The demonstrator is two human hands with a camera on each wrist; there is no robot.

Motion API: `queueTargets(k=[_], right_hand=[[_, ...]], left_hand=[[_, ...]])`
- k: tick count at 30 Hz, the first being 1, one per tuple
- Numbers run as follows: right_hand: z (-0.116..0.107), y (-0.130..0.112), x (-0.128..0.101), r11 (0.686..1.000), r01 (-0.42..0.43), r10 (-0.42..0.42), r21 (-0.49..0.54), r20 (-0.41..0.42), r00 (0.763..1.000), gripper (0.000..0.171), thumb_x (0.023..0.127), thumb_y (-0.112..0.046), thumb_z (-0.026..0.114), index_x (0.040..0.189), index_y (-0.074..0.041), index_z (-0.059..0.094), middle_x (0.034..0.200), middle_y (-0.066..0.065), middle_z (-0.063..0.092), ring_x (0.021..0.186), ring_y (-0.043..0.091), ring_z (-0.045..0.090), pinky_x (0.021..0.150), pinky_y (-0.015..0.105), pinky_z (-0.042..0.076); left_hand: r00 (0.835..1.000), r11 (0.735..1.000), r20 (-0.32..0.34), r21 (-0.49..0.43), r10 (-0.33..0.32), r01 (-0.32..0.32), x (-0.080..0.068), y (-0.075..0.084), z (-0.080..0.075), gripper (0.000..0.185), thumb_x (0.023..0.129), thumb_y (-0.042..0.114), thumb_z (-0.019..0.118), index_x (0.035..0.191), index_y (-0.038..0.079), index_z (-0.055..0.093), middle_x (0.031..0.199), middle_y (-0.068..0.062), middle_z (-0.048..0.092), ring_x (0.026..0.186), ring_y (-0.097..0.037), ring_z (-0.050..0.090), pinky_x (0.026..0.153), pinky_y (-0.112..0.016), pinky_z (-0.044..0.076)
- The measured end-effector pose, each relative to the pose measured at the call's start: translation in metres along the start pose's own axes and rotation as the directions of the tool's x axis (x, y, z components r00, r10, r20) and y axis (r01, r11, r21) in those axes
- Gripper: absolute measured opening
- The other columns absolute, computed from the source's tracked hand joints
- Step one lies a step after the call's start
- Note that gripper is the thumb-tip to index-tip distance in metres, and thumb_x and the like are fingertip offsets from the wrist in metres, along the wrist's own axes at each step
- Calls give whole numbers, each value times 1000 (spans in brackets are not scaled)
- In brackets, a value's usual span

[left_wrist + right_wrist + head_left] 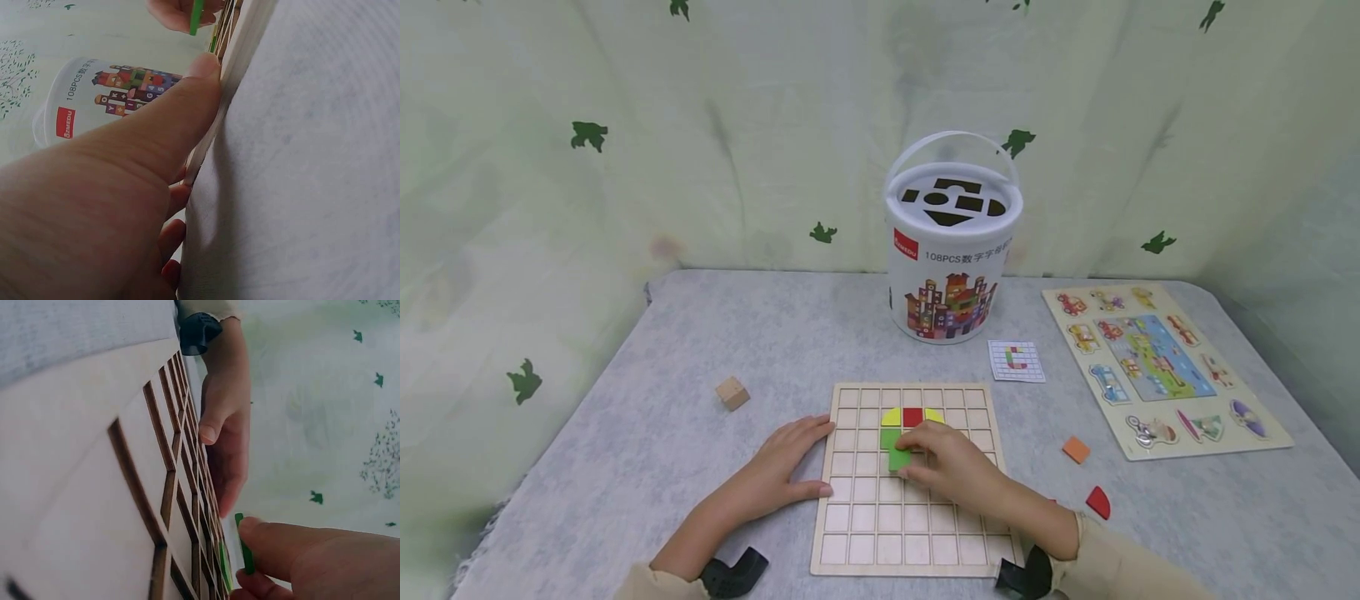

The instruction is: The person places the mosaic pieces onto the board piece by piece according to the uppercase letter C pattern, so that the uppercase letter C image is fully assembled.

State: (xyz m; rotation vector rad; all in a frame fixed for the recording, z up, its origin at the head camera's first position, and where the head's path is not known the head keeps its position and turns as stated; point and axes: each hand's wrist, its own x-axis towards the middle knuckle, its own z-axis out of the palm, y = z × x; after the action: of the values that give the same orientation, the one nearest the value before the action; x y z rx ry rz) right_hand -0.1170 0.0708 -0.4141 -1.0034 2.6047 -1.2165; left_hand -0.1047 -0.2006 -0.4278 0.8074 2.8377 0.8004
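Note:
A wooden grid board [889, 568] lies flat on the table. My left hand [778, 467] rests at its left edge, thumb and fingertips touching the rim. With thumb and fingers my right hand [958, 471] pinches a green square tile [898, 460] over the board's middle; in the right wrist view this tile [244, 545] stands on edge above the grid. Behind it, another green tile [888, 437] sits in a cell. A yellow rounded tile [891, 417], a red square tile [912, 417] and a second yellow tile [934, 415] form a row, the last partly hidden by my right hand.
A white lidded bucket [951, 258] stands behind the board, with a small pattern card [1017, 361] near its base. To the right are an orange square [1076, 450], a red quarter-round piece [1098, 502] and a picture puzzle board [1165, 442]. A wooden block [732, 393] lies left.

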Motion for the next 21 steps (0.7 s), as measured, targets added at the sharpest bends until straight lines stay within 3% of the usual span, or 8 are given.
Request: queueTargets(k=[10, 16, 21], right_hand=[[6, 7, 4, 988, 23, -17, -156, 37, 999, 30, 73, -36, 60, 98, -19, 57, 93, -12, 47, 86, 2, 41, 74, 21, 38], [8, 7, 5, 986, 55, -52, -155, 22, 998, 24, 76, -29, 59, 97, -19, 58, 93, -12, 47, 86, 2, 41, 74, 21, 38], [9, 6, 6, 985, 48, -45, -163, 21, 999, 24, 75, -31, 59, 96, -21, 59, 92, -12, 48, 85, 2, 42, 73, 21, 37]], left_hand=[[1000, 1000, -14, -5, 14, -14, 1, 0, 1, 75, 69, 52, 55, 129, 15, 29, 132, 0, 25, 120, -19, 18, 93, -42, 15], [1000, 1000, -21, -1, 19, -19, 1, 0, 1, 76, 68, 52, 56, 129, 15, 30, 132, 0, 26, 120, -19, 19, 93, -42, 16], [1000, 1000, 10, -12, -19, 19, 0, 1, 0, 76, 68, 53, 54, 130, 17, 28, 133, 4, 23, 121, -16, 16, 94, -41, 15]])
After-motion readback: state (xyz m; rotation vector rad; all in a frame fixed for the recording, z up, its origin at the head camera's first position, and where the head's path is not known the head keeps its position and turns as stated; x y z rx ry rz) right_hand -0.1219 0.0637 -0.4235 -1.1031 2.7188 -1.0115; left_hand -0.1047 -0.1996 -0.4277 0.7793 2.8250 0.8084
